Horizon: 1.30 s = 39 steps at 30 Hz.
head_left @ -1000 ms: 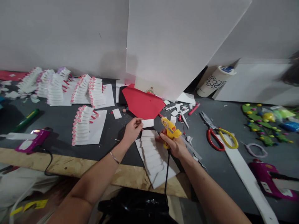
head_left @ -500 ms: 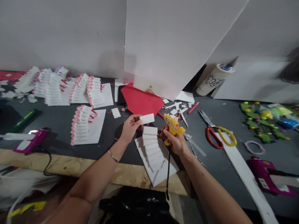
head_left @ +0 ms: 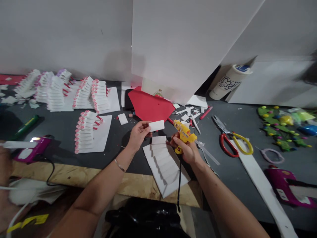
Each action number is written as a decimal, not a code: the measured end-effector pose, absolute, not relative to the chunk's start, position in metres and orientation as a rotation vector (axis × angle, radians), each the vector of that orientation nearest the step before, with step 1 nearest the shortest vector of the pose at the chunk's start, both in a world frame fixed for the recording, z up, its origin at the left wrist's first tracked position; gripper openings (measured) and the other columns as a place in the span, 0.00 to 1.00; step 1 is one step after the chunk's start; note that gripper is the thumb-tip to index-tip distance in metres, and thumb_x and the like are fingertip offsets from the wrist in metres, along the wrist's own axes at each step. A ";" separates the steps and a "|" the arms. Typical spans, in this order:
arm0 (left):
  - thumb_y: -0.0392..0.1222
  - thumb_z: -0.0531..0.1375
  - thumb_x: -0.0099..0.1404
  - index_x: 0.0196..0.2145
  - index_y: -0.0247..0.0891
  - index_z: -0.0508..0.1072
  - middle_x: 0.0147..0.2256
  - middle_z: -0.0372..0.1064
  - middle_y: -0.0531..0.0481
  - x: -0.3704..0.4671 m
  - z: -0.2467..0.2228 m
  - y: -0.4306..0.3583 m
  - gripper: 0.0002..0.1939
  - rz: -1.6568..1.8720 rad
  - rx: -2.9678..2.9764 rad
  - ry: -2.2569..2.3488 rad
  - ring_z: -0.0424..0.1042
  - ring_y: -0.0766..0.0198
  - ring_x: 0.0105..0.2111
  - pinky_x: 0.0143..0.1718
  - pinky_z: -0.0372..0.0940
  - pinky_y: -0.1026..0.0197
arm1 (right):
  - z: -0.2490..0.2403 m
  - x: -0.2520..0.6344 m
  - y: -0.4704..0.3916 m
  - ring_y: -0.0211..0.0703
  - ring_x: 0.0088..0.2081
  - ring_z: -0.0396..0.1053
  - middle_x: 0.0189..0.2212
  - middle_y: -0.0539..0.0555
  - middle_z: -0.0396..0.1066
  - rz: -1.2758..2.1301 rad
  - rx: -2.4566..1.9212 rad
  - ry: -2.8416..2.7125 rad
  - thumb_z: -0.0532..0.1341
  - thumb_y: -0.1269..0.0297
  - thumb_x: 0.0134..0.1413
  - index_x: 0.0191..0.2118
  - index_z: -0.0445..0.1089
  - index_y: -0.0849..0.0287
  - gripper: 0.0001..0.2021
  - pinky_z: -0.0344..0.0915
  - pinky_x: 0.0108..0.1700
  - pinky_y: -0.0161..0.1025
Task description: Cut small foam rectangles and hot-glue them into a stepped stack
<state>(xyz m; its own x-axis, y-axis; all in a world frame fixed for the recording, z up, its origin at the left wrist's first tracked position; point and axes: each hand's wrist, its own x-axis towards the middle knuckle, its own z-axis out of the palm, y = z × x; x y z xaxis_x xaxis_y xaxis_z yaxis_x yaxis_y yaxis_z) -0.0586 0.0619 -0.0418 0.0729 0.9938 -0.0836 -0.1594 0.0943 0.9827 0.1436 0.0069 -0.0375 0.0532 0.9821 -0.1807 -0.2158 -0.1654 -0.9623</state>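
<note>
Between thumb and fingers, my left hand (head_left: 139, 135) pinches a small white rectangular card piece (head_left: 156, 126). My right hand (head_left: 185, 146) is wrapped around a yellow hot glue gun (head_left: 183, 134), its nozzle pointing up and left, close to the held piece but apart from it. Its black cord (head_left: 178, 185) hangs down over the table edge. Below and between my hands lies a white sheet (head_left: 182, 177) carrying an overlapping row of white card strips (head_left: 164, 160), stepped like stairs. The glue gun's trigger is hidden under my fingers.
Scissors (head_left: 229, 138) lie right, beside a long white strip (head_left: 262, 181). A red sheet (head_left: 151, 107) and white scraps (head_left: 194, 115) are behind. Stepped pieces with pink edges (head_left: 85, 132) stand left. Purple glue guns (head_left: 33, 150) flank the table; part of another person (head_left: 6, 172) shows far left.
The view has shifted slightly. At the far left, part of another person has come into view. My hands keep their hold on the card piece and the glue gun, barely moving.
</note>
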 end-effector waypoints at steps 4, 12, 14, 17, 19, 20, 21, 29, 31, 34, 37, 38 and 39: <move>0.44 0.62 0.59 0.43 0.38 0.74 0.36 0.71 0.48 -0.065 -0.044 0.066 0.15 1.129 1.262 1.241 0.71 0.65 0.30 0.28 0.69 0.64 | -0.038 0.145 0.007 0.43 0.30 0.69 0.28 0.50 0.67 1.380 -1.241 -0.980 0.69 0.43 0.40 0.31 0.63 0.52 0.21 0.74 0.37 0.46; 0.40 0.60 0.64 0.48 0.43 0.78 0.43 0.69 0.44 -0.069 -0.025 0.058 0.15 0.940 2.285 1.389 0.67 0.54 0.47 0.53 0.59 0.48 | -0.038 0.150 0.007 0.42 0.28 0.66 0.27 0.49 0.66 1.404 -1.289 -1.052 0.71 0.49 0.41 0.29 0.65 0.52 0.18 0.73 0.34 0.43; 0.42 0.60 0.65 0.46 0.45 0.79 0.43 0.72 0.45 -0.066 -0.024 0.055 0.13 0.773 2.329 1.295 0.67 0.53 0.46 0.50 0.59 0.49 | -0.041 0.149 0.007 0.43 0.29 0.66 0.27 0.49 0.67 1.342 -1.311 -1.108 0.71 0.51 0.41 0.30 0.65 0.52 0.17 0.71 0.33 0.42; 0.47 0.62 0.63 0.46 0.46 0.80 0.43 0.76 0.45 -0.062 -0.027 0.053 0.14 0.614 2.305 1.168 0.68 0.51 0.47 0.50 0.57 0.48 | -0.048 0.148 0.006 0.44 0.31 0.66 0.28 0.50 0.68 1.297 -1.323 -1.176 0.70 0.53 0.41 0.33 0.65 0.52 0.17 0.69 0.34 0.41; 0.49 0.63 0.63 0.47 0.47 0.79 0.43 0.77 0.45 -0.061 -0.029 0.053 0.15 0.572 2.284 1.115 0.68 0.51 0.47 0.50 0.57 0.49 | -0.051 0.147 0.006 0.45 0.32 0.67 0.29 0.51 0.69 1.308 -1.301 -1.169 0.71 0.54 0.41 0.34 0.65 0.52 0.17 0.68 0.34 0.42; 0.49 0.63 0.62 0.47 0.48 0.79 0.42 0.77 0.46 -0.061 -0.029 0.053 0.15 0.563 2.278 1.102 0.69 0.51 0.46 0.50 0.57 0.49 | -0.051 0.147 0.006 0.45 0.32 0.67 0.30 0.51 0.69 1.312 -1.287 -1.159 0.71 0.55 0.40 0.34 0.65 0.52 0.17 0.68 0.34 0.42; 0.49 0.64 0.62 0.47 0.48 0.79 0.42 0.78 0.46 -0.061 -0.030 0.053 0.15 0.558 2.274 1.095 0.69 0.51 0.46 0.50 0.57 0.49 | -0.052 0.146 0.006 0.45 0.33 0.67 0.31 0.51 0.69 1.312 -1.277 -1.153 0.71 0.55 0.39 0.34 0.65 0.51 0.18 0.68 0.34 0.42; 0.47 0.62 0.64 0.46 0.46 0.79 0.44 0.76 0.45 -0.063 -0.027 0.054 0.14 0.484 2.309 1.100 0.70 0.52 0.48 0.51 0.55 0.49 | -0.059 0.138 0.000 0.43 0.35 0.72 0.34 0.49 0.70 1.292 -1.327 -1.137 0.70 0.63 0.38 0.37 0.64 0.54 0.18 0.71 0.38 0.41; 0.49 0.61 0.65 0.47 0.46 0.79 0.44 0.76 0.45 -0.063 -0.026 0.053 0.14 0.479 2.315 1.096 0.70 0.51 0.48 0.51 0.56 0.49 | -0.066 0.137 -0.001 0.44 0.36 0.73 0.35 0.49 0.71 1.270 -1.336 -1.129 0.70 0.64 0.37 0.37 0.64 0.54 0.19 0.72 0.38 0.41; 0.48 0.61 0.65 0.48 0.46 0.78 0.45 0.75 0.45 -0.064 -0.025 0.052 0.15 0.479 2.319 1.082 0.70 0.51 0.49 0.52 0.57 0.49 | -0.073 0.137 -0.001 0.45 0.37 0.74 0.35 0.50 0.72 1.250 -1.343 -1.138 0.70 0.65 0.37 0.36 0.64 0.54 0.19 0.72 0.39 0.41; 0.46 0.61 0.65 0.49 0.45 0.78 0.46 0.74 0.45 -0.064 -0.023 0.052 0.15 0.488 2.313 1.066 0.70 0.51 0.50 0.52 0.58 0.48 | -0.075 0.137 0.000 0.44 0.36 0.74 0.34 0.50 0.73 1.266 -1.335 -1.146 0.70 0.65 0.37 0.36 0.64 0.54 0.18 0.72 0.38 0.41; 0.45 0.61 0.65 0.49 0.45 0.78 0.46 0.74 0.45 -0.064 -0.023 0.052 0.15 0.487 2.308 1.064 0.70 0.51 0.49 0.52 0.58 0.49 | -0.074 0.137 0.001 0.44 0.35 0.73 0.33 0.50 0.73 1.270 -1.335 -1.149 0.70 0.65 0.37 0.36 0.64 0.54 0.18 0.72 0.38 0.41; 0.45 0.61 0.65 0.49 0.44 0.77 0.45 0.73 0.44 -0.065 -0.022 0.052 0.16 0.483 2.305 1.065 0.70 0.51 0.49 0.52 0.59 0.49 | -0.074 0.136 0.001 0.44 0.35 0.73 0.33 0.49 0.73 1.272 -1.338 -1.151 0.69 0.64 0.37 0.37 0.64 0.54 0.18 0.72 0.38 0.41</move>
